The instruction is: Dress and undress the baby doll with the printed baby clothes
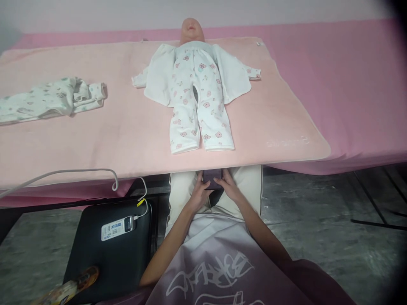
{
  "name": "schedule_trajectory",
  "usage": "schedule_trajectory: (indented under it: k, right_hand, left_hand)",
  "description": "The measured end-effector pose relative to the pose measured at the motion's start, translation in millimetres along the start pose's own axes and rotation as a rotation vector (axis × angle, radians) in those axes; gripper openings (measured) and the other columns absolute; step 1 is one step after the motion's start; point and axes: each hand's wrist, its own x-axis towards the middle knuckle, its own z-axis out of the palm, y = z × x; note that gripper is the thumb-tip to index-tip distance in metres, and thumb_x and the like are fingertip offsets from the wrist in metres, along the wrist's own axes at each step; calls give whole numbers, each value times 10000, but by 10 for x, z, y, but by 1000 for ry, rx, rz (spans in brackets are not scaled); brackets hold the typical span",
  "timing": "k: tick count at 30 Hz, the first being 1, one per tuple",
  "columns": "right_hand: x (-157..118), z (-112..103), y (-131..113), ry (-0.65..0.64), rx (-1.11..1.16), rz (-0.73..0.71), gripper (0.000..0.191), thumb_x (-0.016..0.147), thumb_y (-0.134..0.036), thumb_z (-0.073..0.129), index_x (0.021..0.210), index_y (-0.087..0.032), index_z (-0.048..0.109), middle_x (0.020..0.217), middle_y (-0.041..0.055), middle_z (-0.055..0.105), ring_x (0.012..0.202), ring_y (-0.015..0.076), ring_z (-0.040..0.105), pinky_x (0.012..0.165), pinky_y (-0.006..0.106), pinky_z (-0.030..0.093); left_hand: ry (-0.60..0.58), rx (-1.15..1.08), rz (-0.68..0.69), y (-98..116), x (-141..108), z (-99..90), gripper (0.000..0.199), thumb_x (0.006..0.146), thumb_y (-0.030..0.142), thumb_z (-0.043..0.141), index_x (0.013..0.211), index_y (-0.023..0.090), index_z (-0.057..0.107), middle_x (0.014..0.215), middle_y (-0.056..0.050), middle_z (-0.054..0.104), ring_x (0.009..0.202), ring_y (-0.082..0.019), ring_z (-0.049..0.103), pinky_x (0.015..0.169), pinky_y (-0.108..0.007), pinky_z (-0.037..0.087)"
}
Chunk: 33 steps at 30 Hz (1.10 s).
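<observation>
My left hand [199,192] and my right hand [228,185] grip a dark smartphone [212,178] between them, low over my lap and just below the table's front edge. Both thumbs rest on its screen. On the table lies a baby doll [191,31] on its back, its head at the far side. White baby trousers [203,91] with pink prints are spread flat over the doll's front, legs toward me. A white top [233,74] shows on both sides beneath them, its printed sleeves stretched outward. Neither hand touches the doll or the clothes.
A pink mat [133,135] covers much of the table over a darker pink cloth [321,76]. Folded printed baby clothes [57,99] lie at the left. A white power bank [117,228] with a cable [79,170] rests on a black seat [111,262], near a bottle-like object [70,290].
</observation>
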Motion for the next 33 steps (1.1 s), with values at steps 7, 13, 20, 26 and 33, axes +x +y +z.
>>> schedule_trajectory:
  k: [7, 13, 20, 26, 33]
  right_hand:
    - [6, 2, 10, 5, 3, 8, 929, 936, -666, 800, 1735, -332, 463, 1568, 95, 673, 1456, 320, 640, 1295, 495, 509]
    - [10, 1, 68, 21, 4, -14, 905, 948, -643, 787, 1736, -343, 460, 1540, 86, 689, 1437, 312, 650, 1268, 483, 527]
    - [3, 8, 29, 17, -23, -7, 901, 951, -679, 781, 1726, -340, 471, 1564, 92, 675, 1459, 314, 639, 1254, 478, 542]
    - [5, 16, 26, 22, -11, -6, 918, 951, -675, 817, 1723, -324, 462, 1538, 109, 688, 1434, 318, 655, 1287, 495, 517]
    - [31, 30, 111, 57, -55, 11, 939, 955, -737, 795, 1727, -323, 457, 1500, 115, 706, 1352, 311, 702, 1235, 484, 564]
  left_hand:
    - [9, 14, -7, 36, -17, 52, 909, 914, 358, 938, 1712, 400, 506, 1612, -84, 679, 1541, -335, 617, 1295, -555, 493]
    - [23, -12, -10, 24, -17, 34, 938, 907, 322, 937, 1728, 417, 494, 1634, -75, 667, 1572, -335, 591, 1306, -543, 482]
    - [33, 14, -9, -16, 10, -25, 932, 917, 329, 926, 1736, 409, 489, 1656, -76, 650, 1561, -337, 603, 1307, -548, 480]
    - [47, 5, -9, -49, 17, -52, 915, 931, 341, 913, 1738, 410, 487, 1670, -87, 638, 1579, -347, 585, 1295, -545, 493]
    - [42, -74, 10, -63, 63, -64, 728, 972, 444, 831, 1657, 382, 592, 1617, -64, 688, 1569, -342, 590, 1279, -544, 510]
